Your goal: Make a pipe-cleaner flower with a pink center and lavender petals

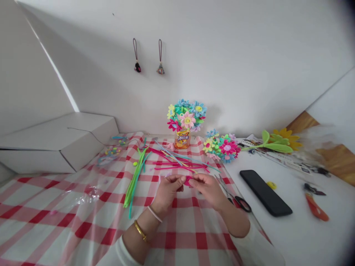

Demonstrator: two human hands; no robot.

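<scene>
My left hand (169,188) and my right hand (207,187) meet over the checked tablecloth, both closed in a pinch. Between the fingertips is a small bright pink pipe cleaner piece (188,181), bent into a compact shape; the fingers cover part of it. Just beyond my hands lie loose pink pipe cleaners (177,167), mixed with a few light blue and pale yellow ones. A bundle of green pipe cleaners (135,181) rests left of my left hand. Scissors (235,197) with black handles lie right beside my right hand.
A jar (182,139) of pipe cleaner flowers stands by the wall, with a second flower bunch (223,147) to its right. Farther right are a black phone (264,192), a yellow sunflower (287,139) and an orange-handled tool (316,207). A white box (91,144) sits left.
</scene>
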